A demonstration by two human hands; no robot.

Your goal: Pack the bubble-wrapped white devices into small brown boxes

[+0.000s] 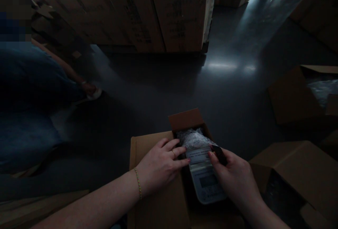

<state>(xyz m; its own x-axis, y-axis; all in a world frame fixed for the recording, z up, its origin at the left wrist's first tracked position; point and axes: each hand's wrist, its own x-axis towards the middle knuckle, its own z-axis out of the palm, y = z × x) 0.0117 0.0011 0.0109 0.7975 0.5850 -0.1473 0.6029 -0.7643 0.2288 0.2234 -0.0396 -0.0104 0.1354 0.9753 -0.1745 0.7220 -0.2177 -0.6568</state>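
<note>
An open brown cardboard box (pixel 155 144) sits in front of me on a dark floor. Inside it lies a white device with a small screen and a label (pixel 204 176), and a bubble-wrap bundle (pixel 194 138) at the far end. My left hand (pixel 161 163) rests on the box's left flap, fingers stretched flat toward the device's top edge; it wears a ring and a thin bracelet. My right hand (pixel 235 176) is curled at the device's right side, with fingers pinching a dark box flap (pixel 219 153).
A person in blue (pixel 29 91) crouches at the left, one hand (pixel 91 90) near the floor. Large stacked cartons (pixel 148 14) stand behind. More open cardboard boxes (pixel 298 95) lie at the right and lower right (pixel 298 172).
</note>
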